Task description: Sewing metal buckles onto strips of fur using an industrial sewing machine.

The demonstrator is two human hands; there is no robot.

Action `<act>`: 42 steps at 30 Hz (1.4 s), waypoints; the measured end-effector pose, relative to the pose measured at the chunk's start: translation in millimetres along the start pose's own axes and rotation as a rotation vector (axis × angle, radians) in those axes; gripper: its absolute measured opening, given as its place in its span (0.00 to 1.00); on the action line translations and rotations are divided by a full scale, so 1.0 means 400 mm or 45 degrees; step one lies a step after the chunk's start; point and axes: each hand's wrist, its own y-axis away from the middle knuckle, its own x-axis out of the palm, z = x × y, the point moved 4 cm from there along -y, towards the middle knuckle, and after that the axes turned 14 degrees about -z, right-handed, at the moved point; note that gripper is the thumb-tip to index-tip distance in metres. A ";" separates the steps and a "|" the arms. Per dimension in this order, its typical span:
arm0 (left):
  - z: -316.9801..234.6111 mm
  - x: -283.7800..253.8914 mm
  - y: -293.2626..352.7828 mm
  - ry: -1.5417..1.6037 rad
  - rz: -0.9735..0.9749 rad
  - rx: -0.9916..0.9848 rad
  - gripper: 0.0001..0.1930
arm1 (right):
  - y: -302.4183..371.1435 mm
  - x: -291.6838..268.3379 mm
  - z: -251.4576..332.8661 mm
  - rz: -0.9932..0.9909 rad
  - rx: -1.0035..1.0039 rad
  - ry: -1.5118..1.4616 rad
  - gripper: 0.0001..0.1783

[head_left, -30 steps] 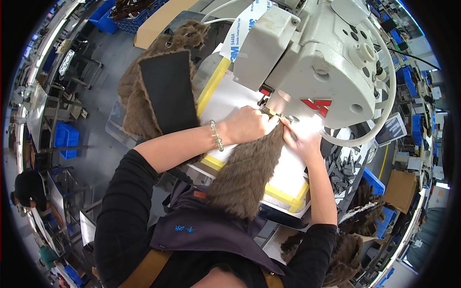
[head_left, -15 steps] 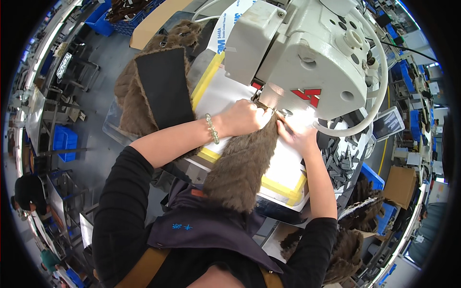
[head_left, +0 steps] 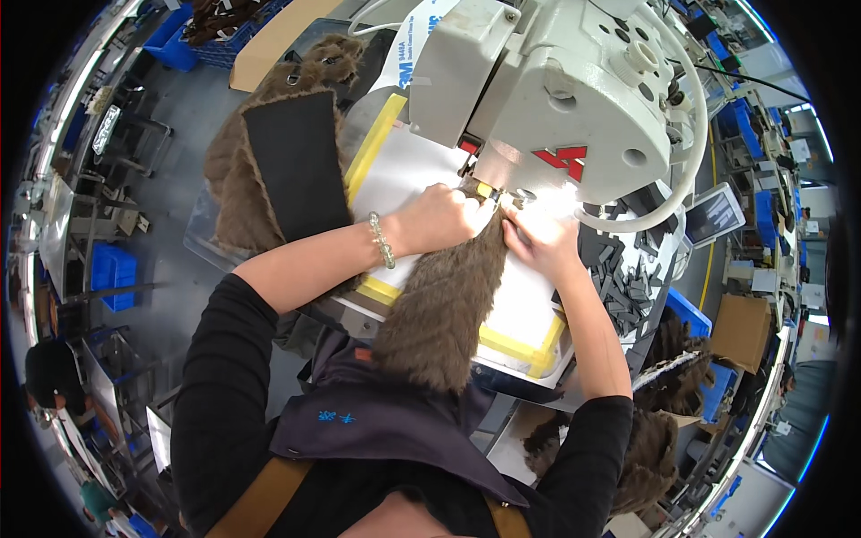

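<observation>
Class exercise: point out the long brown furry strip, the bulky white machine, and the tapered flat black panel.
Long brown furry strip (head_left: 441, 309): head view, mid-length on its fur.
Bulky white machine (head_left: 543, 125): head view, middle of its casing.
Tapered flat black panel (head_left: 296, 166): head view, centre of its face.

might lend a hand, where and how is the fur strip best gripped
Probably by the wide lower end of the fur strip, from the person's side, with a broad grip: it reaches past the near edge of the table, free of hands. The narrow upper end lies by the machine, where the left hand and right hand crowd it.
</observation>
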 end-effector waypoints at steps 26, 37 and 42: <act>-0.186 -0.213 0.175 0.372 0.348 -0.419 0.38 | 0.155 -0.054 0.293 0.036 2.312 -1.308 0.11; -0.221 -0.197 0.128 2.072 -0.164 -1.516 0.36 | 0.132 -0.176 0.452 0.383 1.498 -0.932 0.19; -0.251 -0.253 0.115 1.755 -0.442 -1.281 0.35 | 0.124 -0.213 0.454 -0.376 1.758 -1.515 0.29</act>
